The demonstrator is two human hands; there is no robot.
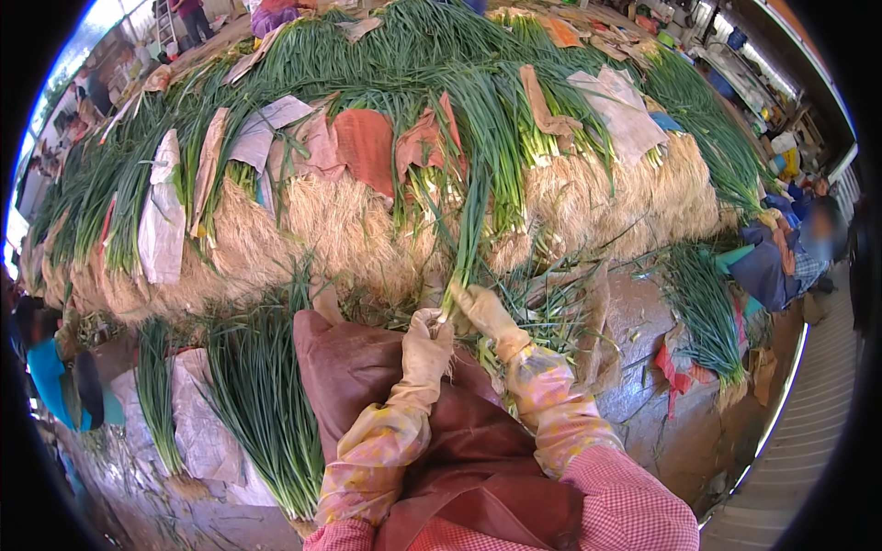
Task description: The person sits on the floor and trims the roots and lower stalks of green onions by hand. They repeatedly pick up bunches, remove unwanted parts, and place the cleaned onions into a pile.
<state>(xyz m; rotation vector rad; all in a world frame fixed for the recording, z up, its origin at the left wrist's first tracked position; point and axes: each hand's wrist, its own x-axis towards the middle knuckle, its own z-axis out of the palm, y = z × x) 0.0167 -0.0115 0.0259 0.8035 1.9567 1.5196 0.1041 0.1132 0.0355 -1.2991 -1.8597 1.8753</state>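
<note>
A slim bunch of green onions stands between my gloved hands, its leaves reaching up over the heap and its white base just above my lap. My left hand, in a soiled pale glove, pinches the bunch at its white root end. Slightly higher and to the right, my right hand closes its fingertips on the lower stalks; part of its grip is hidden. Some root hairs show at my left hand. A dark red apron covers my lap beneath both wrists.
Ahead rises a heap of rooted green onions, partly covered by cloth pieces such as a red one. Trimmed bunches lie at left and right. Loose leaves litter the floor. Other people sit at left and right.
</note>
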